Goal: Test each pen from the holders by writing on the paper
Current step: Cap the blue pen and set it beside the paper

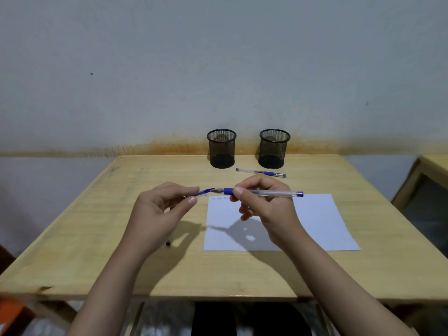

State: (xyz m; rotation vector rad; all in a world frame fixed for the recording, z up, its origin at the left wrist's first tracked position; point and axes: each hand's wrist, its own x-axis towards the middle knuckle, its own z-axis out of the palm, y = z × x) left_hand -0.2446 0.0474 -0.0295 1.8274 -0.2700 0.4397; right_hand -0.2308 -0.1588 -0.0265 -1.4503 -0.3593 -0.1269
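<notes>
My right hand [261,202] grips blue pen [264,192], left hand [164,204] pinches cap [204,191], just apart; next: write on paper [315,221].

Light wood desk [72,238] against pale grey wall [218,57]. Rusty orange stain band [169,147] along wall at desk height. Second wooden table edge [434,163] far right. Orange object [9,311] bottom left, below desk, partly cut off.

Left hand [162,206] and right hand [261,202] raised, fingers pinching.
</notes>
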